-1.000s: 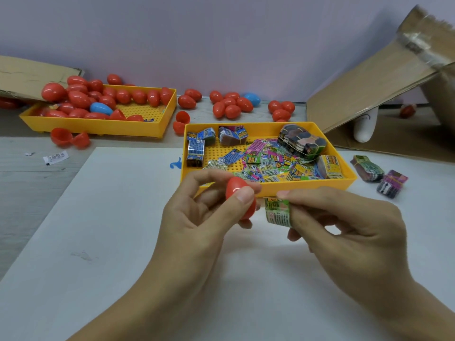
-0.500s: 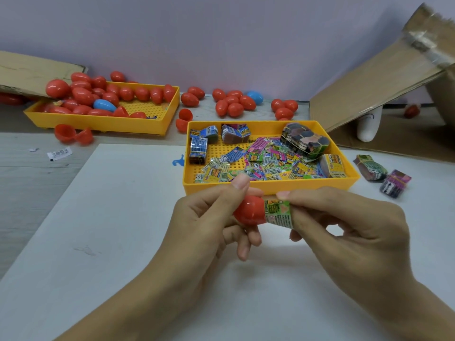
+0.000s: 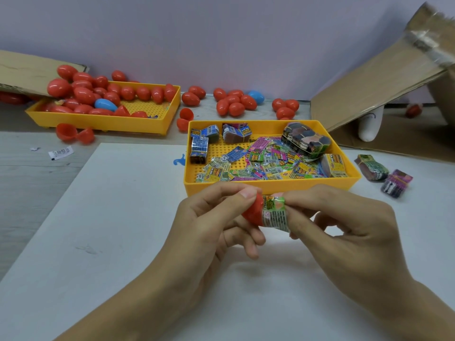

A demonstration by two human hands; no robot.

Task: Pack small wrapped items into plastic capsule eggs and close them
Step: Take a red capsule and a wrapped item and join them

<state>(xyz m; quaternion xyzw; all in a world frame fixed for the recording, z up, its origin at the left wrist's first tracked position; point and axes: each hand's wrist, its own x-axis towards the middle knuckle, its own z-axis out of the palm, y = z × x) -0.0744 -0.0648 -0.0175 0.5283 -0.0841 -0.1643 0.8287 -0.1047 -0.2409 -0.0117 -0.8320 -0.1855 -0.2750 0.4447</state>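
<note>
Pinching a red plastic egg half (image 3: 252,210), the left hand (image 3: 209,232) meets the right hand (image 3: 337,232), which feeds in a rolled green wrapped packet (image 3: 274,214), seemingly partway. Closing remains; beyond the hands, a yellow tray (image 3: 270,187) holds many unpacked packets.

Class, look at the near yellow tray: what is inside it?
The near yellow tray holds loose printed packets, blue wrapped bundles and a dark banded bundle. Whatever lies beneath the packet pile is covered.
</note>
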